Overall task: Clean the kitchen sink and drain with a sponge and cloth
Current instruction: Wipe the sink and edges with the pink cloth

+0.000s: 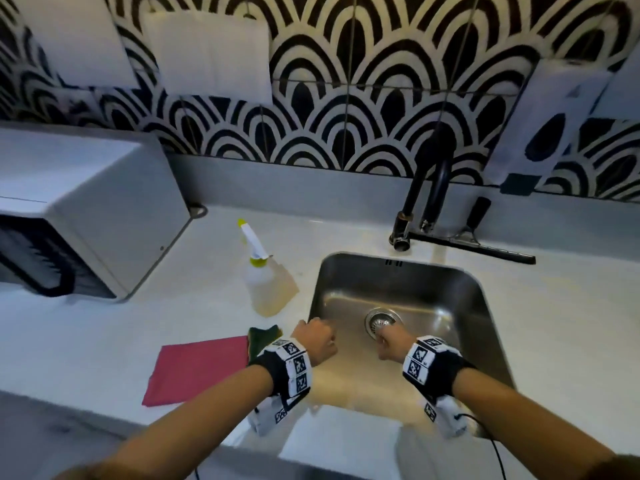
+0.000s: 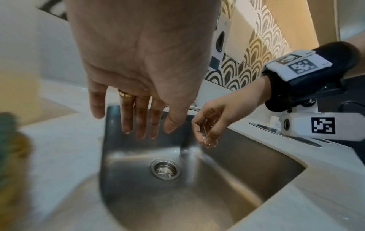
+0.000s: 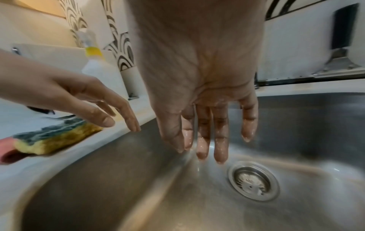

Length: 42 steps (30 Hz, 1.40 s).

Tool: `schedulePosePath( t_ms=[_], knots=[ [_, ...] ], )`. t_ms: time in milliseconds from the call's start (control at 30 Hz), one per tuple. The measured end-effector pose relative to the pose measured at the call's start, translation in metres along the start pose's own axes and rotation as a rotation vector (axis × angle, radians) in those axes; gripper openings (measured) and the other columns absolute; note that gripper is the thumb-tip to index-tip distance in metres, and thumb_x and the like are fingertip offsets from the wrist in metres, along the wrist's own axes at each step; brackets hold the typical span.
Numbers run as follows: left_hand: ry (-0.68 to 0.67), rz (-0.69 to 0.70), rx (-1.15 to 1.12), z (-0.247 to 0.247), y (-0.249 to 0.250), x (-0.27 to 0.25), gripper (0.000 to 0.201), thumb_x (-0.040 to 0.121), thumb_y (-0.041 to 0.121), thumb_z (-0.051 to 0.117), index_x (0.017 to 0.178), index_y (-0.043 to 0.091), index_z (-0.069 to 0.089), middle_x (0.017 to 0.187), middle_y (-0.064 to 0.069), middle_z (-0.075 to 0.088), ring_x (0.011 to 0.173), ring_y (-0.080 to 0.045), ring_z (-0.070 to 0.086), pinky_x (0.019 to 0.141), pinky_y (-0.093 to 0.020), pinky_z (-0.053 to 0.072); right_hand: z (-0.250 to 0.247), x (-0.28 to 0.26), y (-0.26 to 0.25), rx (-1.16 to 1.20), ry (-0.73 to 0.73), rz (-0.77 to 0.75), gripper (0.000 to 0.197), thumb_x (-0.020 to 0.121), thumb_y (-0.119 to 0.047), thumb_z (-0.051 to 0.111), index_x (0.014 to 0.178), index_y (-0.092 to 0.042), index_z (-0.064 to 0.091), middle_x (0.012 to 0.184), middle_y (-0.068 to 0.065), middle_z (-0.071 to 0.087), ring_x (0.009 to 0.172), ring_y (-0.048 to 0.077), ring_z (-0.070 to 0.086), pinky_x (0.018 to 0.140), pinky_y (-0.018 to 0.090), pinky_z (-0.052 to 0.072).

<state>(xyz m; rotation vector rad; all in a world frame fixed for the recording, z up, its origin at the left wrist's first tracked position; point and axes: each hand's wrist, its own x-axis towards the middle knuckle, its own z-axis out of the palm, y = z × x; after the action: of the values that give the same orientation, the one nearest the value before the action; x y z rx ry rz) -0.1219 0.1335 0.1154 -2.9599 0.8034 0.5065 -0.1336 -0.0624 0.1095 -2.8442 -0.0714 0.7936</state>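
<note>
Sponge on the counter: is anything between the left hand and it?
Nothing visible. The left hand hangs open over the sink's left edge, and the sponge lies on the counter just to its left, partly on the red cloth. The soap bottle stands farther back, off that path.

1. Sink [image 1: 460,303]: brushed metal, dull sheen, under both hands.
2. Drain [image 3: 253,181]: shinier ribbed metal, beneath the right fingertips.
3. Sponge [image 3: 55,137]: porous foam with a rough scouring top, beside the left hand.
4. Cloth [image 1: 194,368]: matt fabric.
</note>
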Motion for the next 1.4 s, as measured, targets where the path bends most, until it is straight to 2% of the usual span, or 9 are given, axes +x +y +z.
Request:
schedulePosePath(
  t_ms=[133,233,400,533,667,833,933,1067,1400],
  knots=[
    [0.049,-0.081,-0.042,-0.001,-0.018,-0.027,0.037,0.093,0.030,0.044,0.124,0.012,0.055,0.127,-0.010,0.053,0.121,-0.029,0.047,0.099,-0.044,0.038,-0.013,-0.004,-0.034,-0.035,0.018,-0.098,0.030,0.082,-0.019,0.060,0.061,-0.024,0.040,0.071,-0.006,0.049,0.088,0.019,0.052,0.073,0.025,0.034],
    [0.086,-0.152,-0.091,0.001,-0.037,-0.051,0.042,0.093,0.029,0.045,0.131,0.014,0.049,0.133,-0.008,0.048,0.126,-0.027,0.043,0.102,-0.043,0.038,-0.020,-0.010,-0.073,-0.060,0.029,-0.199,0.022,0.086,-0.015,0.060,0.068,-0.020,0.047,0.092,0.008,0.060,0.094,0.022,0.056,0.071,0.025,0.033],
    [0.199,-0.301,-0.118,0.001,-0.071,-0.092,0.042,0.094,0.026,0.042,0.134,0.014,0.045,0.136,-0.007,0.047,0.126,-0.026,0.044,0.102,-0.040,0.038,-0.010,0.005,-0.129,-0.013,0.083,-0.372,0.030,0.076,-0.013,0.061,0.059,-0.026,0.041,0.096,0.008,0.066,0.092,0.029,0.064,0.078,0.034,0.052],
    [0.159,-0.425,-0.107,0.014,-0.105,-0.125,0.036,0.095,0.020,0.042,0.129,0.012,0.047,0.131,-0.009,0.049,0.124,-0.028,0.047,0.096,-0.043,0.042,-0.010,-0.015,-0.181,0.016,0.180,-0.470,0.008,0.080,-0.008,0.058,0.083,-0.015,0.055,0.105,0.012,0.059,0.096,0.032,0.058,0.081,0.036,0.046],
    [0.128,-0.493,-0.092,0.028,-0.137,-0.148,0.037,0.095,0.012,0.039,0.131,0.012,0.046,0.135,-0.008,0.047,0.124,-0.026,0.046,0.097,-0.040,0.040,-0.001,-0.004,-0.222,-0.053,0.219,-0.585,0.021,0.086,-0.007,0.053,0.105,-0.003,0.058,0.114,0.015,0.054,0.107,0.032,0.052,0.091,0.038,0.040],
    [0.114,-0.487,-0.113,0.036,-0.162,-0.155,0.046,0.096,0.011,0.036,0.142,0.017,0.033,0.149,0.000,0.034,0.133,-0.023,0.038,0.104,-0.042,0.034,0.014,0.018,-0.254,-0.139,0.160,-0.544,0.034,0.090,-0.007,0.048,0.124,-0.005,0.050,0.128,0.014,0.052,0.119,0.031,0.049,0.102,0.037,0.034],
    [0.080,-0.433,-0.135,0.036,-0.174,-0.151,0.052,0.097,0.020,0.041,0.147,0.019,0.027,0.154,0.002,0.025,0.138,-0.021,0.031,0.109,-0.043,0.030,0.022,0.027,-0.263,-0.166,0.112,-0.483,0.037,0.090,-0.005,0.048,0.127,-0.006,0.046,0.130,0.013,0.049,0.124,0.029,0.045,0.113,0.041,0.020],
    [0.086,-0.387,-0.142,0.039,-0.179,-0.139,0.052,0.093,0.028,0.048,0.142,0.021,0.034,0.148,0.000,0.036,0.134,-0.022,0.037,0.108,-0.042,0.031,0.027,0.035,-0.271,-0.242,0.066,-0.398,0.041,0.089,-0.004,0.051,0.129,-0.006,0.043,0.132,0.013,0.046,0.125,0.029,0.045,0.117,0.050,0.009],
    [0.021,-0.367,-0.042,0.044,-0.190,-0.117,0.040,0.094,0.028,0.049,0.132,0.017,0.046,0.133,-0.007,0.040,0.129,-0.027,0.034,0.104,-0.042,0.033,0.037,0.041,-0.277,-0.356,0.107,-0.366,0.032,0.086,-0.015,0.058,0.117,-0.012,0.052,0.121,0.011,0.047,0.118,0.030,0.045,0.109,0.050,0.020]
  ],
)
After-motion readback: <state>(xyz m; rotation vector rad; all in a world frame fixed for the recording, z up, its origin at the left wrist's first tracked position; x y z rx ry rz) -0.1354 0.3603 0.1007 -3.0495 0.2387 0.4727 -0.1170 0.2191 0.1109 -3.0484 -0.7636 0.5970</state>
